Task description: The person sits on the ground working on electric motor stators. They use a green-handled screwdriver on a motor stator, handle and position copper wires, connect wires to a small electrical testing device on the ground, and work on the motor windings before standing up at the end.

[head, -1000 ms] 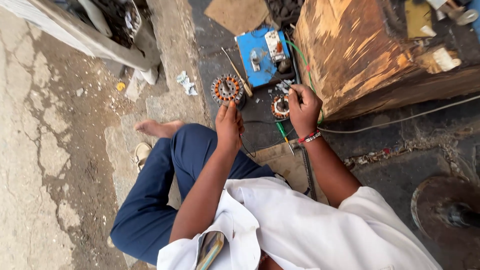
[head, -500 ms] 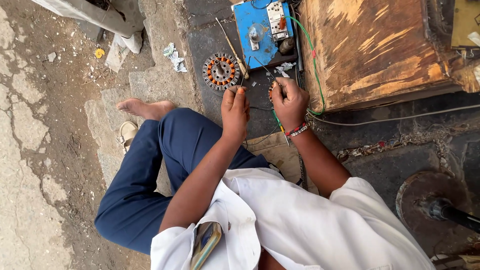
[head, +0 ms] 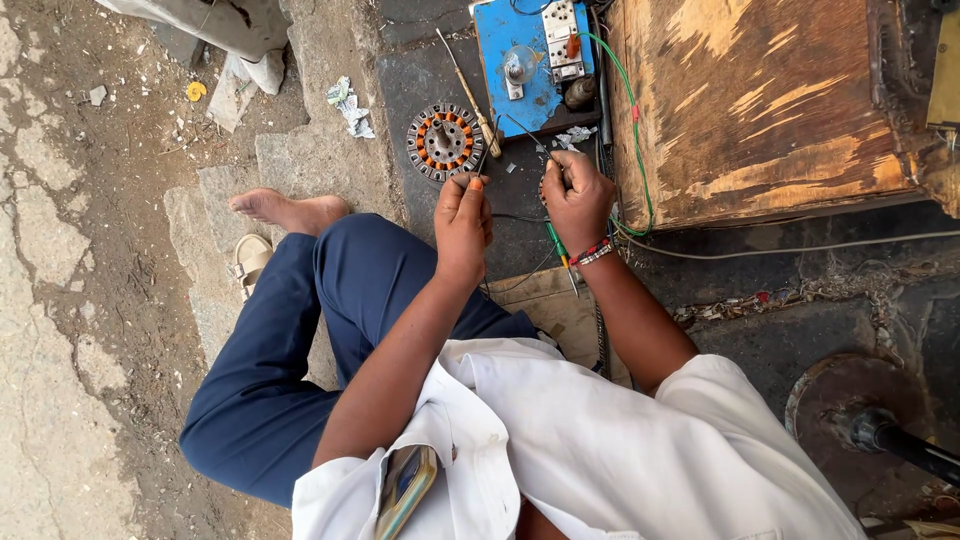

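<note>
My left hand [head: 462, 215] pinches one end of a thin dark wire [head: 505, 122] just below a round motor stator [head: 444, 140] with copper windings, which lies on the dark ground. My right hand [head: 575, 195], with a beaded band at the wrist, pinches the other end of the wire next to a blue electrical box [head: 535, 55]. The wire arcs up between the two hands. A green-handled tool [head: 558, 248] lies under my right wrist.
A wooden-handled screwdriver [head: 470, 95] lies between stator and box. A green cable [head: 635, 130] runs along a large wooden crate [head: 760, 110] on the right. My bare foot [head: 290, 210] and a sandal [head: 248, 262] rest on stone slabs at left. A rusty round base [head: 850, 420] sits lower right.
My right hand has left the small wound coil it was touching and now pinches the wire. Both hands have shifted a little toward the blue box. The view has tilted.
</note>
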`<state>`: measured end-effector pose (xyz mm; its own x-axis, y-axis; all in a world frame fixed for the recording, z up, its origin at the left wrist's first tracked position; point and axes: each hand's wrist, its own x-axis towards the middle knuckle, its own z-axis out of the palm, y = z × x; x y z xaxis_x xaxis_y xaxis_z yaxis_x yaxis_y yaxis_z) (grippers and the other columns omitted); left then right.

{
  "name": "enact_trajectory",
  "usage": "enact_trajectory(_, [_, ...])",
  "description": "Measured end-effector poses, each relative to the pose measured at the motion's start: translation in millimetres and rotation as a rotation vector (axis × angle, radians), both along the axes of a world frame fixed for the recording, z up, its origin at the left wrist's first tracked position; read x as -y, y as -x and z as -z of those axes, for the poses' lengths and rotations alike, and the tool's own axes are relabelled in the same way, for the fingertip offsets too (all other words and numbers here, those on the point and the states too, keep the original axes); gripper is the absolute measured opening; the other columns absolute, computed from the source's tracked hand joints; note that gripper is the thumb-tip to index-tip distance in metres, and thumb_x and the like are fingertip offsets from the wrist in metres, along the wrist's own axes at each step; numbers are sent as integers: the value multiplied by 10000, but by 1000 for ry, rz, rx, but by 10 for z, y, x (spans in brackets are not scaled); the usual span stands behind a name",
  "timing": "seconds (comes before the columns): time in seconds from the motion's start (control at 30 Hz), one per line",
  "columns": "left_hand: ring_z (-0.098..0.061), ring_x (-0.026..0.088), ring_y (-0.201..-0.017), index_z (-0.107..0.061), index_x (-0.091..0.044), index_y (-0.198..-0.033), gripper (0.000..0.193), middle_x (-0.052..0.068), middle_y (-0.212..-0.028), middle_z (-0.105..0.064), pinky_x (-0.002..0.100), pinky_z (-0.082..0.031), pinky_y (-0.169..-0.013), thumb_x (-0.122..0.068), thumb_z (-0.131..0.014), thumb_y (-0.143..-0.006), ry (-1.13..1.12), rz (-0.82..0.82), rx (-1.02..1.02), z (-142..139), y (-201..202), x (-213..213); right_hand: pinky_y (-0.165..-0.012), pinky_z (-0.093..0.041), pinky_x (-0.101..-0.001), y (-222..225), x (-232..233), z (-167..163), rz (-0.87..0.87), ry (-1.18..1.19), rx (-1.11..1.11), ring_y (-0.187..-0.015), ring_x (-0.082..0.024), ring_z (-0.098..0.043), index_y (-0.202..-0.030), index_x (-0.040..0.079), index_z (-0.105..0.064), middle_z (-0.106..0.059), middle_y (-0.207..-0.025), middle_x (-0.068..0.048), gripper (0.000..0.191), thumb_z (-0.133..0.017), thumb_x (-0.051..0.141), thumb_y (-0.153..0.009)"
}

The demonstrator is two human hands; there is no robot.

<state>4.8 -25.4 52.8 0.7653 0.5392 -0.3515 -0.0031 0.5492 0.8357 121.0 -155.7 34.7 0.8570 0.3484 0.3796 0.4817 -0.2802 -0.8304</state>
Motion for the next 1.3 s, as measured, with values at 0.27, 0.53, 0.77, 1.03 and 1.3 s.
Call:
enact_trajectory(0.27, [-317,29,-488,-587,-92,-1122,152,-51,-661,-455,222,-264,-411,-210,-494,-1099,9,13,-15,-39,3,11,-531,-485,-268,-16,7,106,3,43,89,-612,-98,-669,-1066,-5,-696,-702,-734,-72,86,-726,20,-989])
enact_trajectory(0.53, [-334,27,-497,-587,-88,-1125,165,-54,-677,-462,222,-284,-411,-221,-492,-1104,-5,-1,-35,2,-12,19,-502,-444,-256,-11,16,157,12,28,50,-569,-70,-617,-1073,0,-701,-672,-676,-42,91,-724,8,-985])
enact_trajectory(0.77, [-381,30,-516,-587,-89,-1106,201,-46,-689,-493,223,-320,-423,-283,-543,-1085,-25,-26,-64,86,-119,100,-516,-466,-269,92,36,-5,32,-56,82,-587,-84,-630,-1100,-1,-679,-684,-712,-43,110,-709,-5,-994])
enact_trajectory(1.03, [-561,20,-780,-703,-21,-1041,194,-28,-891,-682,203,-485,-654,-213,-712,-1016,-48,-75,127,140,-438,336,-609,-554,-378,286,-36,-290,66,74,372,-726,-291,-718,-1073,30,-686,-730,-874,-142,137,-744,27,-949])
enact_trajectory(1.3, [-554,39,-705,-731,-28,-967,157,-22,-813,-670,212,-466,-579,-183,-716,-989,33,-9,21,39,-450,328,-648,-577,-369,319,-33,-311,3,45,305,-782,-276,-749,-1079,21,-680,-752,-934,-146,114,-740,38,-983])
